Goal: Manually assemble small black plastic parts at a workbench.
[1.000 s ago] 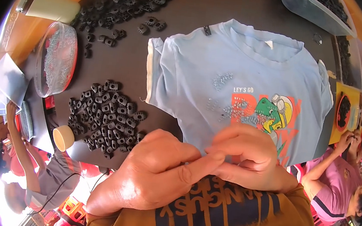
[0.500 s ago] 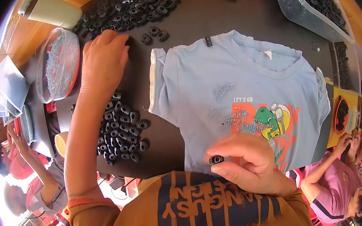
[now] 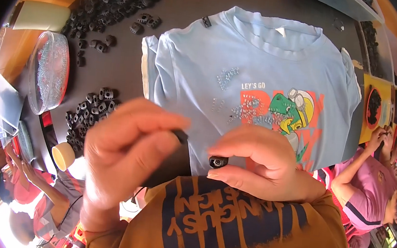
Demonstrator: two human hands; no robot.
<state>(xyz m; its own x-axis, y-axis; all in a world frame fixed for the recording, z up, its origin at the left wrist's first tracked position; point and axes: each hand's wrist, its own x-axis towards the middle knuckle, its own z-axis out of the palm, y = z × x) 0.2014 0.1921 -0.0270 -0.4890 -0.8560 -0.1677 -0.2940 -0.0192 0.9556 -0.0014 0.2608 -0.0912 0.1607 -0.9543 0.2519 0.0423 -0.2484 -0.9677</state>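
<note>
My right hand (image 3: 264, 165) pinches a small black plastic hair-clip piece (image 3: 218, 162) between thumb and index finger, with a tiny metal coil showing in its end. Facing it, my left hand (image 3: 126, 148) is closed and smeared by motion; a dark piece (image 3: 180, 134), apparently another clip piece, shows at its fingertips. The two hands are apart, just in front of my body. Beneath and beyond them lies a light blue T-shirt (image 3: 190, 65) with a cartoon dinosaur print, and many tiny metal springs (image 3: 248, 109) are scattered on it. One black clip piece (image 3: 206, 21) rests at its shoulder.
Black clip pieces form a pile (image 3: 124, 5) at the far left and another pile (image 3: 94, 108) beside my left hand. A round clear dish (image 3: 51, 72) holds springs. Clear bins (image 3: 390, 52) stand at right. Other people sit at both sides.
My left hand has come back from the far pile toward my right hand, with a dark piece at its fingertips. The right hand still pinches its clip piece. The view has shifted slightly.
</note>
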